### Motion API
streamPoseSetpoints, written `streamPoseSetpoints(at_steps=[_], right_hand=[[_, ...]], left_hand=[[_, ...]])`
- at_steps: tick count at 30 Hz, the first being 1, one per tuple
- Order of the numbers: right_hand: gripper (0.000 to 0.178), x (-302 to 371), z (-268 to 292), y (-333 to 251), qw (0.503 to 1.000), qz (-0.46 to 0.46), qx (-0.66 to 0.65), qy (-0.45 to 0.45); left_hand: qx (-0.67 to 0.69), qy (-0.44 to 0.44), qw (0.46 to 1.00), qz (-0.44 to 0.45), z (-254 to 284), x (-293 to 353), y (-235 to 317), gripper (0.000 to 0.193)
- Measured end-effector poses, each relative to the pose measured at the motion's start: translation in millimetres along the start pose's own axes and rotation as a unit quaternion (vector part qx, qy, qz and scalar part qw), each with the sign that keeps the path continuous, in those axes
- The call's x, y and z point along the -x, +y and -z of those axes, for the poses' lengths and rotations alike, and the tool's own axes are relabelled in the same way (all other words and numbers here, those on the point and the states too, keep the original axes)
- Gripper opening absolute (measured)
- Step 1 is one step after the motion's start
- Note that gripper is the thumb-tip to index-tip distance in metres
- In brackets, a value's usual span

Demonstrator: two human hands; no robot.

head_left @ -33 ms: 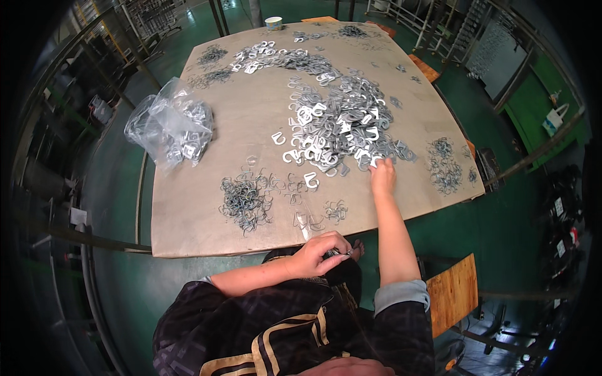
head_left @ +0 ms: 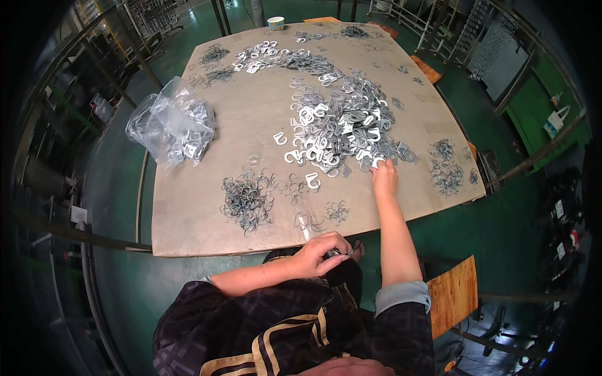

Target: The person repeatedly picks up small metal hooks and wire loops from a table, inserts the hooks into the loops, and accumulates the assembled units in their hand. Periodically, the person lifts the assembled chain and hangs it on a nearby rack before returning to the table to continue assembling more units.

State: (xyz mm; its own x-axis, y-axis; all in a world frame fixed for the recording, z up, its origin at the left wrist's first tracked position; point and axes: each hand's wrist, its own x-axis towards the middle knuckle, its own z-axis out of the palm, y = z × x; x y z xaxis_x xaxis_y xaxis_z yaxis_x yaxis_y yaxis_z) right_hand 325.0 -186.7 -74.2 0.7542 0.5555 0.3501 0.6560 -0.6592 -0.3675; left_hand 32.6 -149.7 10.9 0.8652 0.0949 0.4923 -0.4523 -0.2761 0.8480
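My left hand [head_left: 320, 254] is curled closed at the table's near edge, above my lap. A bit of something metallic shows between its thumb and fingers, too small to name. My right arm reaches forward to the near right edge of a big heap of flat silvery metal hooks [head_left: 345, 119]. There the fingers of my right hand [head_left: 384, 177] are pinched on a metal hook [head_left: 378, 163]; the fingertips partly cover it. A single loose hook [head_left: 312, 182] lies just left of that hand. Nearer my left hand is a small cluster of bent wire clips [head_left: 337, 212].
A larger pile of wire clips [head_left: 244, 200] lies at the near left, another [head_left: 445, 166] at the right. A clear plastic bag [head_left: 179, 125] with metal pieces sits on the left edge. A small tub [head_left: 276, 24] stands at the far edge. A wooden stool [head_left: 453, 294] is at the lower right.
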Motion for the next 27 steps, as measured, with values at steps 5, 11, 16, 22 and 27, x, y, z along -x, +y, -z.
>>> streamPoseSetpoints(at_steps=[5, 11, 16, 22, 27], right_hand=[[0.022, 16.0, 16.4, -2.7, 0.996, 0.077, 0.053, -0.004], [0.021, 54.6, 53.6, -4.6, 0.939, -0.140, -0.313, -0.030], [0.021, 108.9, 103.8, -22.4, 0.532, -0.320, -0.759, -0.197], [0.020, 139.3, 133.5, -56.4, 0.682, -0.239, -0.667, -0.181], [0.015, 154.6, 146.9, -63.8, 0.803, -0.174, -0.555, -0.127]], left_hand=[[-0.003, 0.014, 1.000, 0.018, -1.0, 6.0, -8.0, 0.009], [0.011, 0.024, 0.998, 0.052, -9.2, 8.9, -8.1, 0.009], [-0.008, 0.062, 0.995, 0.084, -14.6, 7.0, -10.5, 0.011], [-0.056, 0.085, 0.990, 0.094, -20.2, -7.2, -8.4, 0.013], [-0.088, 0.089, 0.990, 0.068, -23.8, -9.8, -7.5, 0.014]])
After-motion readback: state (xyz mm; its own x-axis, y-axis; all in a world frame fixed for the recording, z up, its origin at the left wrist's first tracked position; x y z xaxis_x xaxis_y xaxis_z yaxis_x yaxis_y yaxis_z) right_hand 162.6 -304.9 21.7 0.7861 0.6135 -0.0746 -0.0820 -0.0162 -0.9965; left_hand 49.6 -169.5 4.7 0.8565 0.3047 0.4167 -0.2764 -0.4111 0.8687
